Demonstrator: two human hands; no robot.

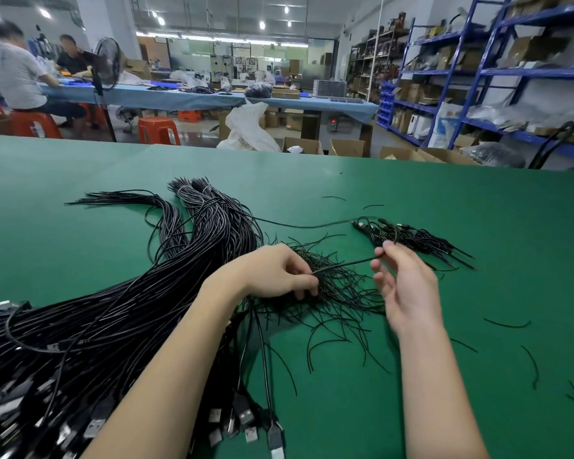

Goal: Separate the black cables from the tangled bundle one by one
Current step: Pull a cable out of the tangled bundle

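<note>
A big tangled bundle of black cables point(120, 313) runs across the green table point(411, 200) from the lower left, with USB plugs point(242, 415) at its near end. Its thin loose ends point(342, 293) fan out in the middle. My left hand point(275, 271) grips the bundle where these ends begin. My right hand point(401, 279) pinches one black cable point(345, 264) between thumb and forefinger, and this cable stretches taut back to my left hand. A small pile of separated cables point(415, 240) lies just beyond my right hand.
Short black wire scraps point(507, 324) lie scattered on the right side of the table. A second bunch of cable ends point(193, 193) lies at the far side of the bundle. Beyond the table edge are cardboard boxes, blue shelving and people seated at another table.
</note>
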